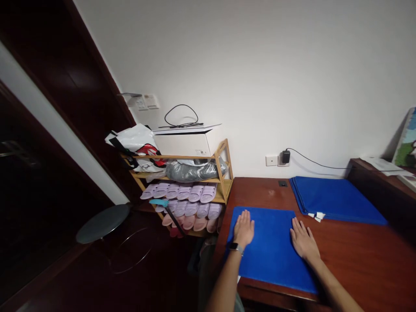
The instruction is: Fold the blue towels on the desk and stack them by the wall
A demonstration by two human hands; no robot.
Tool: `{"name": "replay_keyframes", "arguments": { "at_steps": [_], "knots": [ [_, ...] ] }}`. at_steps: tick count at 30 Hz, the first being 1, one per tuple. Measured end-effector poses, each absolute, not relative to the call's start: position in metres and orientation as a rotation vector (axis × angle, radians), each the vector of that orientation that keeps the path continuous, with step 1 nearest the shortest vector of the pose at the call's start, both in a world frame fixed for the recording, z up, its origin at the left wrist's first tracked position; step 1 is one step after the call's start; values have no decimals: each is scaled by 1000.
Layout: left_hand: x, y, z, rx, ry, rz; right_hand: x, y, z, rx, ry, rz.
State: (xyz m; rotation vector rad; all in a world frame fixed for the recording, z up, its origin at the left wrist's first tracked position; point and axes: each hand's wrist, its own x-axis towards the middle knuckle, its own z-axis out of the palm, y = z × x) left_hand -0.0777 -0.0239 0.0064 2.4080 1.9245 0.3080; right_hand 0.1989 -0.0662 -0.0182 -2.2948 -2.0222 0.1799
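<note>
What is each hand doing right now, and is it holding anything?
Left hand: open, palm down on the blue cloth, gripping nothing.
Right hand: open, palm down at the same cloth's right edge, gripping nothing.

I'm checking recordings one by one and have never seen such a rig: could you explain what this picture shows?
There is no robot here: these are a person's two bare hands, seen by one camera worn on the head, looking forward and down.

On the reddish-brown wooden desk, a flat blue cloth lies in front of the person. The left hand, with a watch at its wrist, rests flat on it; the right hand is spread at its right edge. Neither grips anything. Farther right lies a stack of folded blue cloths with white tags. To the left stands a wooden rack with lilac and pink slippers.
</note>
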Motion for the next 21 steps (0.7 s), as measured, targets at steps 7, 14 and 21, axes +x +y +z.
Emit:
{"name": "replay_keyframes", "arguments": {
  "at_steps": [7,14,21],
  "knots": [
    [-133,-11,0,2375,2082,303,200,-64,-22,-2310,-2002,251],
    [-127,-8,-10,2407,2089,360,198,-34,-4,-2264,-2029,213],
    [-135,-8,-7,2452,2080,301,201,-20,-19,-2203,-2026,252]
  ]
}}
